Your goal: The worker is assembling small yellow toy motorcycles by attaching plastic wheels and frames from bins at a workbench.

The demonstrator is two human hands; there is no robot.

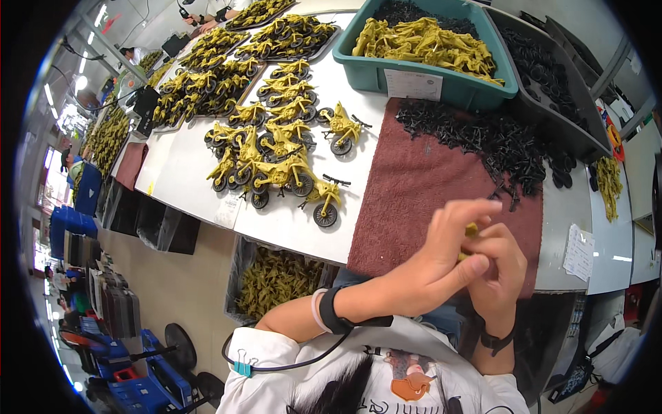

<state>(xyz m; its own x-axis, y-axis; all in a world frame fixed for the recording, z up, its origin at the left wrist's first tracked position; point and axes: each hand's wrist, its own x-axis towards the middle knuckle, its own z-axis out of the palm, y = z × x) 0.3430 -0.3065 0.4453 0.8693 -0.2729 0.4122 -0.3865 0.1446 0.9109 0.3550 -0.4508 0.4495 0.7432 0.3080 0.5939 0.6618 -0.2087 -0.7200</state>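
My left hand (441,252) and my right hand (502,265) meet above the maroon towel (407,186). Between their bent fingers is a small yellow plastic part (472,230), mostly hidden, so its full shape does not show. Both hands grip it. Beyond them lies a heap of small black plastic parts (483,138) on the towel's far side. Left of the towel, yellow toy motorcycles (276,148) with black wheels stand and lean close together on the white table. One toy motorcycle (324,196) with black handlebars sits nearest the front edge.
A teal bin (358,65) holds yellow toy bodies and black parts. Beside it, a dark grey bin (586,127) contains black wheels. Trays of finished-looking motorcycles (207,86) fill the far left. Below the table is a box of yellow pieces (276,283). A paper slip (579,252) lies at right.
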